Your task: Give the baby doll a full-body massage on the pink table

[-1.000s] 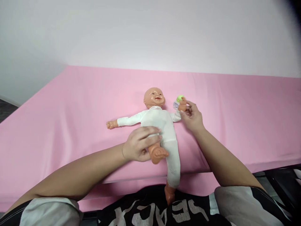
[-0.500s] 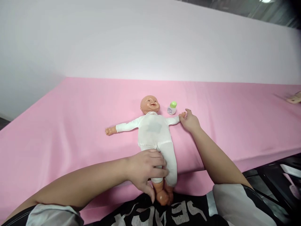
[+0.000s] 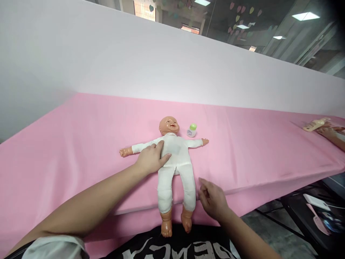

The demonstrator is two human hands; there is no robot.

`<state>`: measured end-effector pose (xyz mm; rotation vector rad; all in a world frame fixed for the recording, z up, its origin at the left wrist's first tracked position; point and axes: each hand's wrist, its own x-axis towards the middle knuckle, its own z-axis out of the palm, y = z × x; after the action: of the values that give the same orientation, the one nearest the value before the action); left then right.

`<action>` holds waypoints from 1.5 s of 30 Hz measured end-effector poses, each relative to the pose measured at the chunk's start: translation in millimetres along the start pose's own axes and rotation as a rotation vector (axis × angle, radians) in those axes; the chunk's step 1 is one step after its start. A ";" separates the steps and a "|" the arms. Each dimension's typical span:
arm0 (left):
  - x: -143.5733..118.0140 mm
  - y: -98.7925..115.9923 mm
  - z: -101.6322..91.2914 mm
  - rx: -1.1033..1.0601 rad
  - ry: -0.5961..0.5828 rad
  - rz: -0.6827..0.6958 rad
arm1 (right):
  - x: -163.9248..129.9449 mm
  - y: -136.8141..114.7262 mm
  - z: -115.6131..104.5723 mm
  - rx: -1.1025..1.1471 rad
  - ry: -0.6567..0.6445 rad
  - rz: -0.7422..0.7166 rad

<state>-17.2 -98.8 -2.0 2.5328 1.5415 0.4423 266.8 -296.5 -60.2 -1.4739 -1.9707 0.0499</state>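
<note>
A baby doll (image 3: 176, 153) with a bare plastic head and a white cloth body lies face up on the pink cloth (image 3: 88, 122). Its arms are spread, and its feet hang at the near edge by my black apron. My left hand (image 3: 151, 157) rests on the left side of the doll's torso, thumb and forefinger spread, not gripping it. Just off the doll's right-side leg is my right hand (image 3: 214, 199), forefinger extended, the other fingers loosely bent, nothing seen in it. A small white jar with a green lid (image 3: 192, 130) stands beside the doll's head.
A white partition (image 3: 172, 64) rises behind the table. At the far right, another person's hand (image 3: 327, 132) is near a cream-coloured bottle (image 3: 315, 124). Below right, a black seat holds a white phone (image 3: 316, 202) and a pink brush-like item (image 3: 319, 221).
My left hand has moved from the doll's legs up to its torso. My right hand has let go of the doll's hand and come down beside its leg. The doll's legs now lie apart.
</note>
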 end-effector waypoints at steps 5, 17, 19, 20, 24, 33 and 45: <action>-5.1 1.2 4.6 0.055 -0.003 -0.040 | -34.7 -18.1 -0.5 0.068 -0.143 -0.184; 12.7 -17.9 14.0 -0.147 -0.061 -0.291 | -66.9 -17.0 47.5 0.028 -0.396 -0.304; 12.2 -17.5 12.2 -0.129 -0.054 -0.311 | -71.0 -15.4 57.3 0.015 -0.291 -0.313; 11.4 -16.8 10.9 -0.113 -0.047 -0.317 | -72.3 -15.4 59.6 0.019 -0.239 -0.311; 5.9 -12.5 5.5 -0.030 0.086 -0.224 | -71.6 -21.9 50.8 0.047 -0.092 -0.257; 10.6 -16.6 11.4 -0.007 0.118 0.359 | 11.5 -46.0 -6.8 -0.003 0.252 -0.239; 14.3 -16.5 22.4 0.051 0.091 0.379 | 112.7 -28.5 24.9 0.203 0.009 -0.062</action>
<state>-17.8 -77.8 -25.2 2.8874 1.1050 0.5757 214.0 -200.7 -13.7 -1.2802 -1.9402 0.2097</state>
